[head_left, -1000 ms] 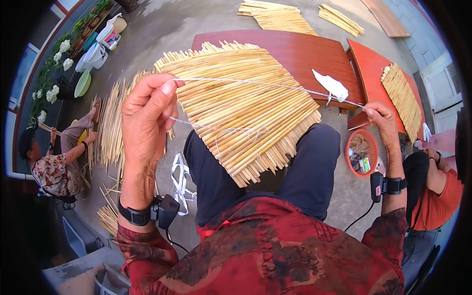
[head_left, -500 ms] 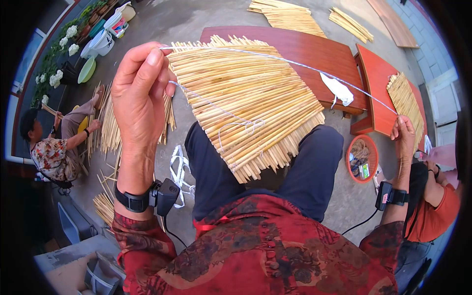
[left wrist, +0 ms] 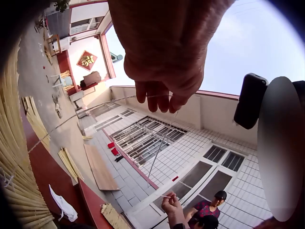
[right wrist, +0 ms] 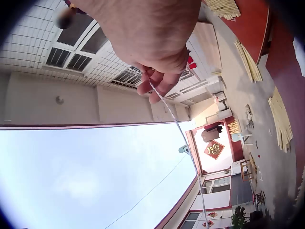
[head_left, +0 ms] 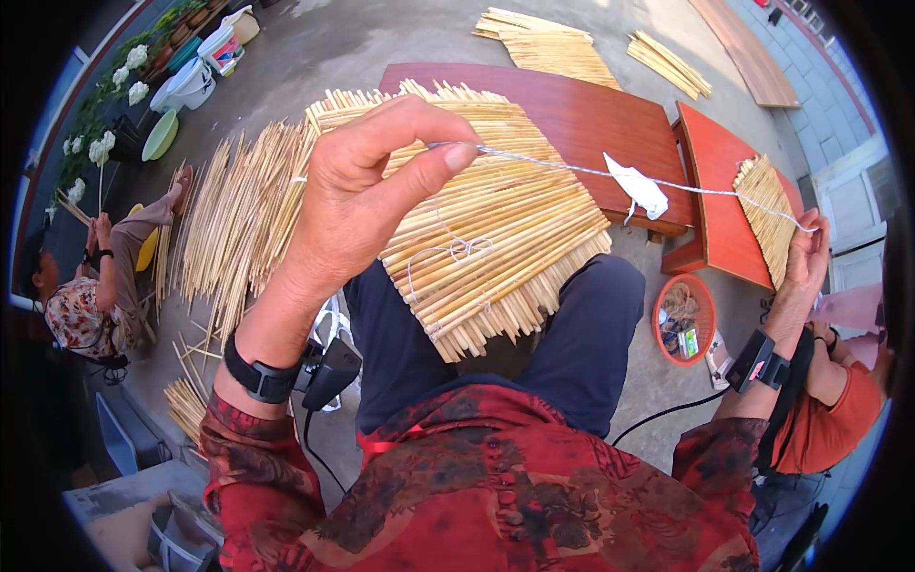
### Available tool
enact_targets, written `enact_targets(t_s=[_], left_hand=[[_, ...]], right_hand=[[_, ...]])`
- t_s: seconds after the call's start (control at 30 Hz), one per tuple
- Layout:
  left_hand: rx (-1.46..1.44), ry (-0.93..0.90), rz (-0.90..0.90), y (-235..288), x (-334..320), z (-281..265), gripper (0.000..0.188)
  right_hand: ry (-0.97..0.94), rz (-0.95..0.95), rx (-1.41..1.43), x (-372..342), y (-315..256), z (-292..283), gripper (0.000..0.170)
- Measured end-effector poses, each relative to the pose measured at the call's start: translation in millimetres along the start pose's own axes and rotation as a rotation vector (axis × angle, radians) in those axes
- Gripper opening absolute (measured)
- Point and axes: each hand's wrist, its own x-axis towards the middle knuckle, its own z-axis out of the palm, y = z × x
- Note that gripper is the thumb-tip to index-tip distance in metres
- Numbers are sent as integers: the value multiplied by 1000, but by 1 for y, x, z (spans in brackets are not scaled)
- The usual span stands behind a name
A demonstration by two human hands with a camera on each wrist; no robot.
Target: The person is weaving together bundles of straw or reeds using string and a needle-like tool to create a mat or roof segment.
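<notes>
A mat of straight yellow stalks [head_left: 515, 205] lies over the person's knees, its far end against the dark red table [head_left: 591, 119]. Above it, my left hand [head_left: 348, 195] pinches a thin white-and-blue string [head_left: 686, 188] between thumb and forefinger. Out to the right, raised beside the orange table, my right hand [head_left: 808, 262] grips the string's other stretch with its fingertips. Between the hands the string runs across with a slight sag. A loose loop of string [head_left: 462, 250] rests on the mat's near part. In the right wrist view the string [right wrist: 178, 125] trails from the fingertips.
Loose stalks [head_left: 224, 219] spread on the ground at left, near a seated person [head_left: 91, 305]. White crumpled material [head_left: 637, 191] lies on the dark red table. An orange basket [head_left: 710, 319] stands by the right knee. Another person [head_left: 839, 410] sits at right.
My left hand has moved right, from the mat's left edge to over the mat. My right hand has moved farther out to the right, still holding the string.
</notes>
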Motion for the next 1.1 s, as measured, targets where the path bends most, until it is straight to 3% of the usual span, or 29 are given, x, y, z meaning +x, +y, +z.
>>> enact_targets(t_s=[0.03, 0.1, 0.13, 0.2, 0.23, 0.3, 0.33, 0.4, 0.43, 0.5, 0.57, 0.63, 0.7, 0.73, 0.8, 0.93, 1.0, 1.1], left_hand=[[-30, -20, 63, 9, 12, 7, 11], [-282, 31, 84, 22, 35, 24, 14], [-281, 39, 87, 20, 42, 33, 14], [-206, -276, 268, 10, 51, 46, 15], [-207, -275, 270, 1, 49, 48, 15], [184, -378, 217, -23, 38, 52, 28], [188, -378, 213, -31, 30, 50, 28], [466, -411, 160, -41, 13, 36, 30], [465, -412, 159, -41, 6, 29, 30], [456, -338, -48, -36, -10, 12, 28], [548, -297, -117, -39, -30, -12, 27], [636, -256, -189, -44, -57, -27, 25], [664, -202, -247, -49, -96, -31, 27], [660, -200, -259, -50, -112, -29, 27], [735, -116, -225, -50, -143, -22, 32], [778, -279, -215, -54, -174, -18, 45], [755, -249, -194, -64, -181, -16, 48], [729, -297, -117, -69, -171, -20, 52]], right_hand=[[-8, 3, -4, -2, 7, 24, 16], [19, -74, -428, -26, 64, 110, 21], [12, -71, -429, -36, 89, 132, 21], [73, -22, -810, -53, 130, 168, 24], [47, 67, -920, -62, 145, 175, 23], [4, 216, -1086, -83, 175, 188, 21], [-14, 277, -1142, -94, 188, 196, 20], [-93, 350, -1177, -111, 206, 205, 19], [-174, 417, -1215, -116, 214, 209, 18], [-240, 477, -1187, -123, 230, 218, 16], [-305, 538, -1152, -130, 249, 224, 14], [-582, 607, -1307, -141, 272, 224, 10], [-939, 348, -1463, -149, 297, 222, 7], [-945, 361, -1461, -155, 309, 221, 7], [-1142, 336, -1412, -171, 328, 218, 11], [-1268, 412, -1418, -192, 355, 210, 13], [-1303, 401, -1490, -198, 360, 208, 14], [-1221, 501, -1461, -199, 365, 196, 14]])
